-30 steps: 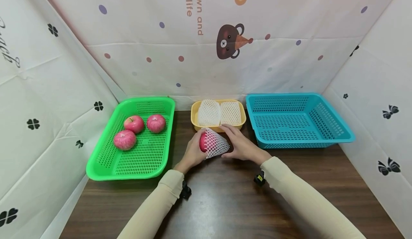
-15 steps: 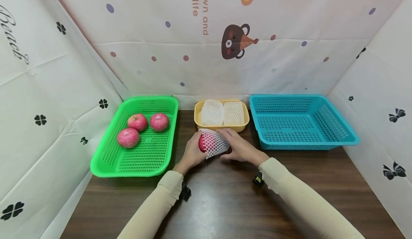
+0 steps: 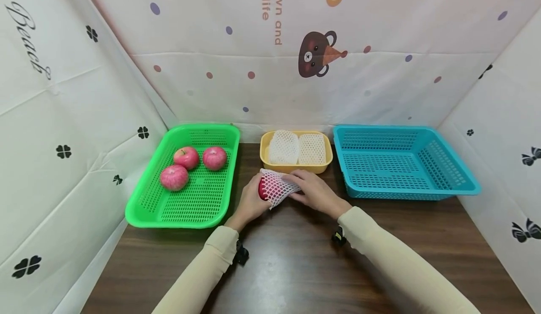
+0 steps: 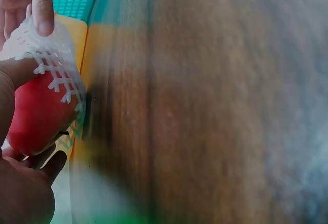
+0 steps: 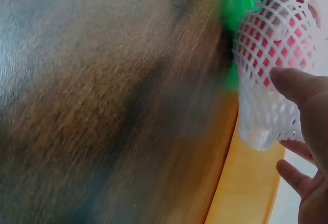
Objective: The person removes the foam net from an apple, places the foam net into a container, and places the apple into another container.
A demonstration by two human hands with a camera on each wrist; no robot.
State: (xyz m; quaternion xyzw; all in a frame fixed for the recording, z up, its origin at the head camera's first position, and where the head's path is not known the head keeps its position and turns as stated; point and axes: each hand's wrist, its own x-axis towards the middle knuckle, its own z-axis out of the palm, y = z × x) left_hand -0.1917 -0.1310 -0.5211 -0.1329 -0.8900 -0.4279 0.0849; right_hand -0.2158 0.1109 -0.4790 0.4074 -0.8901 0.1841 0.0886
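Above the table, in front of the yellow tray, my left hand [image 3: 251, 200] grips a red apple [image 4: 41, 112], thumb on one side and fingers beneath it in the left wrist view. A white foam fruit net [image 5: 266, 98] covers the apple's right part, its loose end extending past the fruit. My right hand [image 3: 316, 191] pinches that net near the loose end, with the thumb lying on the mesh in the right wrist view. Some red skin still shows bare beside my left hand. Part of the apple is hidden by the net and fingers.
At the left stands a green basket [image 3: 230, 196] with three apples [image 3: 174, 178]. The yellow tray [image 3: 291, 169] at the back middle holds more foam nets [image 3: 284, 147]. To its right is a blue basket [image 3: 380, 193]. Patterned cloth walls enclose the dark wooden table [image 3: 287, 267].
My right hand has moved left onto the net and its fingers have closed on the loose end. My left hand keeps its grip on the apple. The head view has shifted slightly.
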